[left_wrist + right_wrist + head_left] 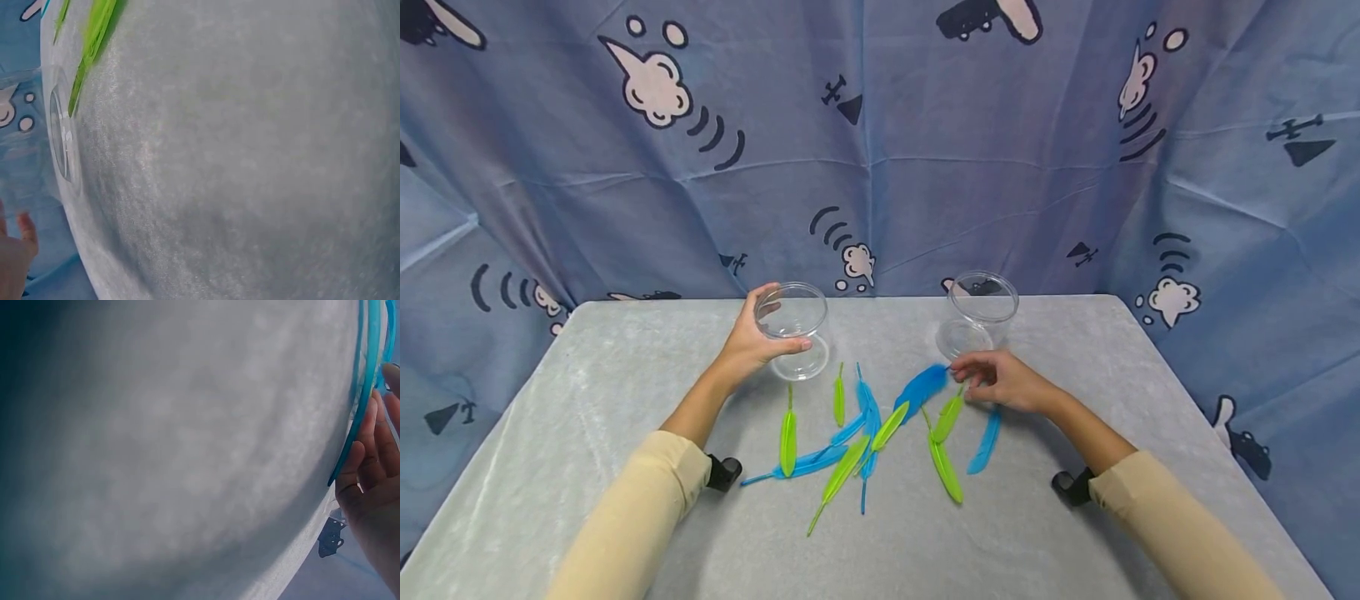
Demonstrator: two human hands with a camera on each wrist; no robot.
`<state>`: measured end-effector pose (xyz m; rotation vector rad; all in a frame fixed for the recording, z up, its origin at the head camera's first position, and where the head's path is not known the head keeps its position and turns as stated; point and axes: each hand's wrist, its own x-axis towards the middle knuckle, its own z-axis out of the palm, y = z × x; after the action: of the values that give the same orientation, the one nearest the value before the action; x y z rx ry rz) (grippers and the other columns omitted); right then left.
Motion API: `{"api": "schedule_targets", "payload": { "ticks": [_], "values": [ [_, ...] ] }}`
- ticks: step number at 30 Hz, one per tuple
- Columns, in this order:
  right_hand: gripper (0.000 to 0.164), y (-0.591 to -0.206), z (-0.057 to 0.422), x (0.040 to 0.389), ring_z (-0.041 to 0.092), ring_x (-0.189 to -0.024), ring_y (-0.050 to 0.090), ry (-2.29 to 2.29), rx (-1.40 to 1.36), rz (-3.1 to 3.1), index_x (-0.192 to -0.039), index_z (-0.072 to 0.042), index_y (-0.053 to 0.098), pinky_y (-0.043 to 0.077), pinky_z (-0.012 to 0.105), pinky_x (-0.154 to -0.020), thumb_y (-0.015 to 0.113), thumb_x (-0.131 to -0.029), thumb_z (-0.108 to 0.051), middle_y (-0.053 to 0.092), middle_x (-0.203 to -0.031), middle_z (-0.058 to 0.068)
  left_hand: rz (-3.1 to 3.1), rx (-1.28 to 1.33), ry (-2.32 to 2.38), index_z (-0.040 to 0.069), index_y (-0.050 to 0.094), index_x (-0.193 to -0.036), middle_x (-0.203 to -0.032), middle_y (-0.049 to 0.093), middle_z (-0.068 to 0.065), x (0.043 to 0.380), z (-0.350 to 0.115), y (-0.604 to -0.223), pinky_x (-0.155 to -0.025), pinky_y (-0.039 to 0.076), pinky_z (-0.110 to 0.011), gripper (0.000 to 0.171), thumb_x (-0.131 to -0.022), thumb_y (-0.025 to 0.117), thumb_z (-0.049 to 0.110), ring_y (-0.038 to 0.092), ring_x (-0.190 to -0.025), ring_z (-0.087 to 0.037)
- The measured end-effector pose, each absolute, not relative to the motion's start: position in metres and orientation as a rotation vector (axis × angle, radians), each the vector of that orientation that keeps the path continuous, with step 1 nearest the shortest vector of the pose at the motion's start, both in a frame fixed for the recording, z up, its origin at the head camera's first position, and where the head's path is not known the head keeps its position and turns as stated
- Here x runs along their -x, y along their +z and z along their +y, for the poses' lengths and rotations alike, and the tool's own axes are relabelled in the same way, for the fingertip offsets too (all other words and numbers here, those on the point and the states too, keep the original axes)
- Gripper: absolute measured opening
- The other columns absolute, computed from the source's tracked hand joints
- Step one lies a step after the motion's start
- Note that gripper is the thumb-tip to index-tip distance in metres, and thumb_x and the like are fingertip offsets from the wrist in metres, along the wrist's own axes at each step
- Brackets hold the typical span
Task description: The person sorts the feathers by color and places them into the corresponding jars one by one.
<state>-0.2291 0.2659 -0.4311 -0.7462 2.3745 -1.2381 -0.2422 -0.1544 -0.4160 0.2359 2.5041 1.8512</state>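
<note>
My left hand (pixel 756 337) holds a clear round plastic jar (pixel 800 367) near the table's back edge, thumb in front and fingers behind. In the left wrist view only part of that hand (pixel 15 256) shows beside the see-through wall. My right hand (pixel 1003 382) pinches the quill end of a broad blue feather (pixel 922 388) between thumb and fingertips. Below that hand lie a narrow blue feather (pixel 985 442) and a green feather (pixel 950 417). In the right wrist view, a blue feather (pixel 369 369) crosses in front of the fingers.
A second clear jar (pixel 983 298) stands at the back, just beyond my right hand. Several green and blue feathers (pixel 842 475) lie scattered and partly overlapping mid-table. A patterned blue curtain (pixel 880 150) hangs behind the grey table (pixel 1000 542).
</note>
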Motion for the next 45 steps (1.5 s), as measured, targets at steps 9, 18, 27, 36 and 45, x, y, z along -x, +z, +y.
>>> {"api": "schedule_targets", "payload": {
  "ticks": [9,18,27,36,45],
  "values": [
    [0.036,-0.431,0.264,0.229,0.029,-0.093,0.061,-1.154,0.811,2.429,-0.121,0.009,0.063,0.052,0.027,-0.079,0.068,-0.085,0.011,0.069,-0.104,0.015,2.512,-0.228,1.847,0.018,0.023,-0.155,-0.158,0.029,-0.009,0.242,-0.154,-0.414,-0.112,0.033,-0.054,0.105,-0.074,0.09,0.018,0.029,-0.145,-0.029],
    [0.035,-0.43,0.261,0.228,0.023,-0.088,0.06,-1.039,0.803,2.506,-0.117,0.006,0.065,0.051,0.028,-0.078,0.062,-0.085,0.017,0.067,-0.094,0.007,2.501,-0.22,1.854,0.018,0.021,-0.155,-0.158,0.028,-0.008,0.241,-0.154,-0.414,-0.112,0.034,-0.052,0.105,-0.075,0.089,0.019,0.029,-0.145,-0.027],
    [0.032,-0.43,0.261,0.228,0.019,-0.082,0.057,-1.032,0.788,2.514,-0.114,0.004,0.067,0.049,0.025,-0.073,0.062,-0.085,0.016,0.066,-0.089,0.004,2.499,-0.223,1.869,0.018,0.022,-0.155,-0.159,0.028,-0.008,0.242,-0.153,-0.416,-0.113,0.032,-0.053,0.105,-0.074,0.089,0.017,0.028,-0.145,-0.028],
    [0.028,-0.425,0.264,0.223,0.018,-0.084,0.059,-1.066,0.805,2.483,-0.114,0.005,0.067,0.05,0.027,-0.077,0.064,-0.087,0.012,0.066,-0.09,0.007,2.502,-0.205,1.865,0.019,0.024,-0.154,-0.158,0.03,-0.008,0.241,-0.153,-0.416,-0.113,0.031,-0.053,0.104,-0.074,0.09,0.019,0.029,-0.145,-0.027],
    [0.026,-0.402,0.265,0.216,0.019,-0.084,0.061,-1.106,0.864,2.576,-0.114,0.005,0.067,0.053,0.032,-0.074,0.064,-0.089,0.01,0.067,-0.09,0.01,2.507,-0.202,1.852,0.018,0.023,-0.155,-0.158,0.03,-0.007,0.24,-0.153,-0.416,-0.113,0.032,-0.053,0.105,-0.074,0.09,0.022,0.029,-0.145,-0.026]
  ]
}}
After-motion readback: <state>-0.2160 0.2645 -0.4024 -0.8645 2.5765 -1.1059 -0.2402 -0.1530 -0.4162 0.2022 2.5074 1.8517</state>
